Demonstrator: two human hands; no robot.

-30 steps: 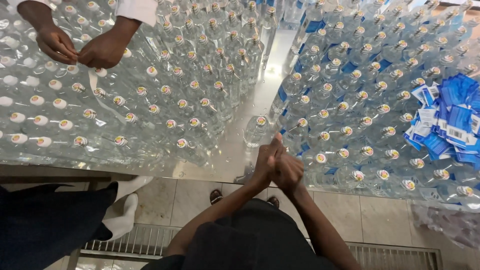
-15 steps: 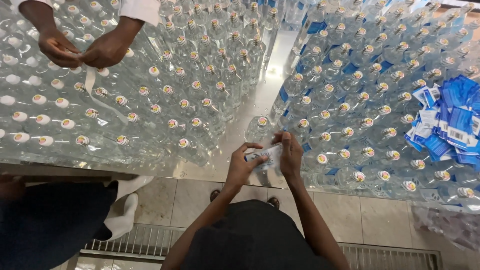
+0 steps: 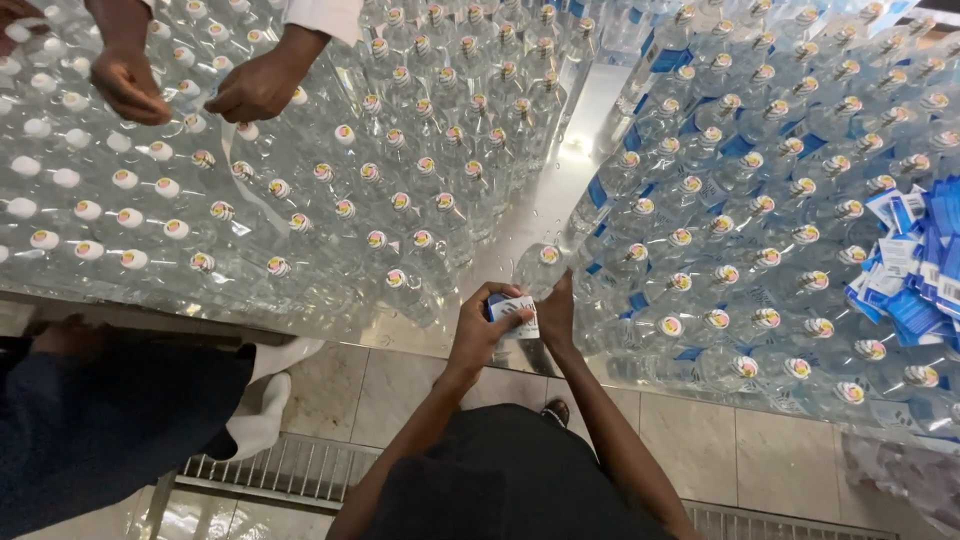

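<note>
My left hand [image 3: 483, 328] pinches a small blue and white label [image 3: 516, 314] at the near edge of a steel table [image 3: 560, 170]. My right hand [image 3: 557, 312] touches the other side of the same label, fingers against a clear plastic bottle [image 3: 541, 268] that stands alone in the gap between two bottle groups. Both hands sit close together over the table's front edge. Rows of clear bottles with blue labels [image 3: 750, 200] stand to the right of my hands.
A large block of unlabelled clear bottles [image 3: 300, 170] fills the left of the table. Another person's two hands [image 3: 190, 85] work over them at the top left. A pile of blue labels [image 3: 915, 265] lies on bottles at the right. Tiled floor and a drain grate [image 3: 270, 470] lie below.
My hands were clasped together at the table edge, then parted around the label. The other person's hands drifted slightly apart over the left bottles.
</note>
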